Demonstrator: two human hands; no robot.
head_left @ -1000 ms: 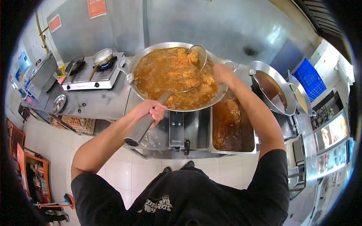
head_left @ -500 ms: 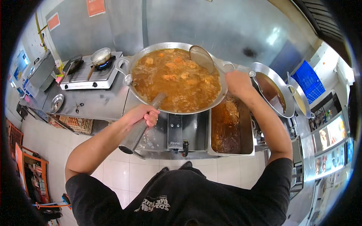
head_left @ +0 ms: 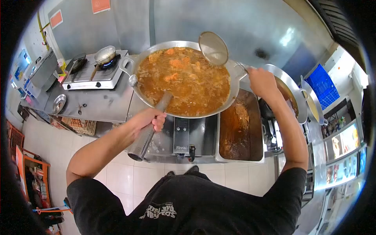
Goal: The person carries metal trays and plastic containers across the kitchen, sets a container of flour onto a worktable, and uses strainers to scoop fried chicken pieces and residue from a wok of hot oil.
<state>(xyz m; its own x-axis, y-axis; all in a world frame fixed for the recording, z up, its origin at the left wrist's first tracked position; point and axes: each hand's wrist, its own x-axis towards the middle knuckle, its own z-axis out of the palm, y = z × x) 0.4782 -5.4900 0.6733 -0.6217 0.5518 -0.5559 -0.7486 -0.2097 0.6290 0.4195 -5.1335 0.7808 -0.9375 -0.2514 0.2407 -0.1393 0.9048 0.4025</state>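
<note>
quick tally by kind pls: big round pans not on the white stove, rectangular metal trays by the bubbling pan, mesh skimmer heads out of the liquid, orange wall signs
big round pans: 3
rectangular metal tray: 1
mesh skimmer head: 1
orange wall signs: 2
total: 7

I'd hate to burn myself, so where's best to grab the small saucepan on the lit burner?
Probably grip the saucepan by its brown handle, near the free end, coming from the stove's front. The handle slants out toward that side, while the blue flame shows under the pan's right, so reaching there would likely be hotter.
</note>
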